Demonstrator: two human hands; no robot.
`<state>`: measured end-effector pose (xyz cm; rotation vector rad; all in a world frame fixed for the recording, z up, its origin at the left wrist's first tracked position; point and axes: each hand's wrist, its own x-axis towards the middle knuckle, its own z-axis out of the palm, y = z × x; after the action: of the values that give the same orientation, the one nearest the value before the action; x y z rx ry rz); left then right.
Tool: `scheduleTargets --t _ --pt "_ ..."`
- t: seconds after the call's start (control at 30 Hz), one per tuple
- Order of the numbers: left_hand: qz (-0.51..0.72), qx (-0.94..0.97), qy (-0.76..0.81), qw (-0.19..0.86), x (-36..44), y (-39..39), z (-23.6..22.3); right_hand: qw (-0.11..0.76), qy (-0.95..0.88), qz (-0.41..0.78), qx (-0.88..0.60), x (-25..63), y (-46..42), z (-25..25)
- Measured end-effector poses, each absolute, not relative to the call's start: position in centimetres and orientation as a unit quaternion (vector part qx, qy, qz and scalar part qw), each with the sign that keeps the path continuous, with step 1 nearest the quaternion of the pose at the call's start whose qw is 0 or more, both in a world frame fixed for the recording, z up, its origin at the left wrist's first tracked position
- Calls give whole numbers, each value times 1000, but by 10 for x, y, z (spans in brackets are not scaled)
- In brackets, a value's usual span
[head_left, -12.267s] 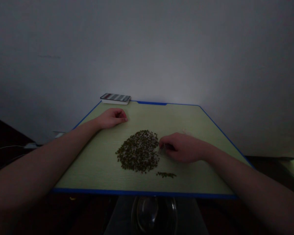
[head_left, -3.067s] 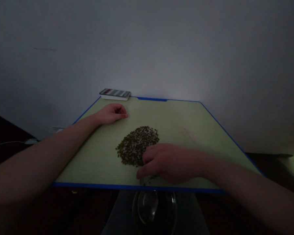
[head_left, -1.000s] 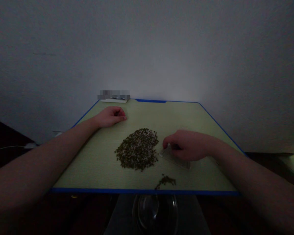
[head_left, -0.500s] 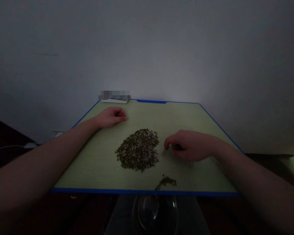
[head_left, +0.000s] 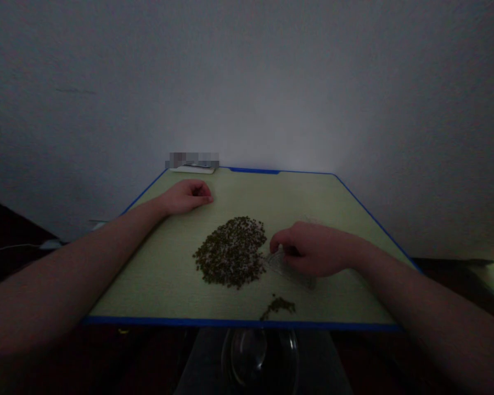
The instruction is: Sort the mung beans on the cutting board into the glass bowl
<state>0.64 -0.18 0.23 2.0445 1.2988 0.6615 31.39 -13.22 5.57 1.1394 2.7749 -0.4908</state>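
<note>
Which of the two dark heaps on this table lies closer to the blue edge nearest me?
The small, straggling heap, right by the near blue edge. The large, broad mound lies farther back, left of your right hand.

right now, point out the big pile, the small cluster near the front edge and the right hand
Big pile (head_left: pixel 230 252), head view: middle of the heap.
Small cluster (head_left: pixel 280 303), head view: its dense middle part.
Right hand (head_left: pixel 315 247), head view: back of the hand.

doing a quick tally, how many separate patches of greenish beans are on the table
2: a large heap flecked with pale bits, left of the right hand, and a small curved cluster near the blue front edge. More could be hidden under that hand.
</note>
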Motion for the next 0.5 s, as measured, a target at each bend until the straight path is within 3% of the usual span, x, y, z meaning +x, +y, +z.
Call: scheduleTargets --t 0.5 --pt "252 776 487 312 4 -1 0 64 904 -152 394 317 -131 55"
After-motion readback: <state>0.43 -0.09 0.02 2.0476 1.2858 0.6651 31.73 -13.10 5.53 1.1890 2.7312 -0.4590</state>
